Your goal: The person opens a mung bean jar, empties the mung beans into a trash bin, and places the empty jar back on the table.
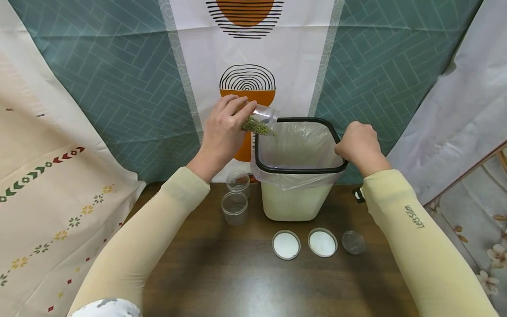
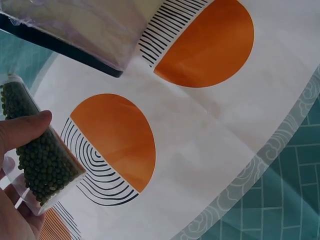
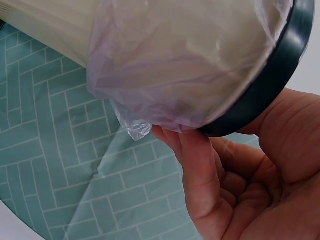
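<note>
My left hand (image 1: 223,132) grips a clear plastic jar (image 1: 268,113) part full of small green beans (image 1: 255,126). The jar is tipped on its side, its mouth by the left rim of a cream bin (image 1: 297,200). A few beans are at the lip. Thumb and fingers wrap the jar (image 2: 60,187) in the left wrist view. The bin has a black rim (image 1: 301,170) and a translucent bag (image 3: 155,65) folded over its edge. On the bin's right side, my right hand (image 1: 358,143) holds the rim, fingers curled under it against the bag.
Two clear jars (image 1: 235,211) stand on the brown table (image 1: 222,273) left of the bin. In front of it lie two round white-centred pieces (image 1: 286,245), perhaps lids, and a clear round piece (image 1: 353,242). A patterned cloth (image 1: 119,88) hangs close behind.
</note>
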The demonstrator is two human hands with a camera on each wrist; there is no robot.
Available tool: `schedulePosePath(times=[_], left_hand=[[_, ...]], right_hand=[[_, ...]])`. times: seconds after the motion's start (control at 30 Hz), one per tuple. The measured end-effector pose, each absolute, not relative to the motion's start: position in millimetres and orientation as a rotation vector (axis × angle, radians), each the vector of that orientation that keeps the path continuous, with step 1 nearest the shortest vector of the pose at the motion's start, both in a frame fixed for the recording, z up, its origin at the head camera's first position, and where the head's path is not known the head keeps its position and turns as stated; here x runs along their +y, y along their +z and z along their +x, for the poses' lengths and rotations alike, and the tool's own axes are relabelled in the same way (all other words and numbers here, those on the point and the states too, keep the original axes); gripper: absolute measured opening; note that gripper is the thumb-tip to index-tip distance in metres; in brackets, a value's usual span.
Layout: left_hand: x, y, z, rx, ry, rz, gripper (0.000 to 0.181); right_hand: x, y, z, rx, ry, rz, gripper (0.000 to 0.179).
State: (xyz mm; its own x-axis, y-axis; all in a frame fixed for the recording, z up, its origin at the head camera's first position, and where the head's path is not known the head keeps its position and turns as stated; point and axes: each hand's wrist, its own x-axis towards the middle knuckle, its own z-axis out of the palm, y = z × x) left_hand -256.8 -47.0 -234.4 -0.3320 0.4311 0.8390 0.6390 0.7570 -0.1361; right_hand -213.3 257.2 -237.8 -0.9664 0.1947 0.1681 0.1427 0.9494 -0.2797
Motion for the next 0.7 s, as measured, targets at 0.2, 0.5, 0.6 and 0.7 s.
schedulePosePath(times=[0.2,0.5,0.6,0.7], left_hand=[[-47.5,-233.3,-256.1,-1.966,-0.255,-0.812,0.042],[-50.0,-233.3,-254.3,-1.966,-0.26,-0.803,0.04],[-48.4,-232.9,-255.3,-1.949,-0.253,-0.809,0.039],[-46.6,-231.6,-255.3,-1.938,-0.237,-0.815,0.04]], right_hand=[[255.5,-237.3,-213.9,-2.911,0.387,-0.267,0.02],[252.9,-237.5,-214.4,-2.917,0.394,-0.249,0.022],[253.6,-236.5,-213.3,-2.912,0.41,-0.257,0.02],[254.4,-235.8,-211.9,-2.911,0.419,-0.263,0.019]])
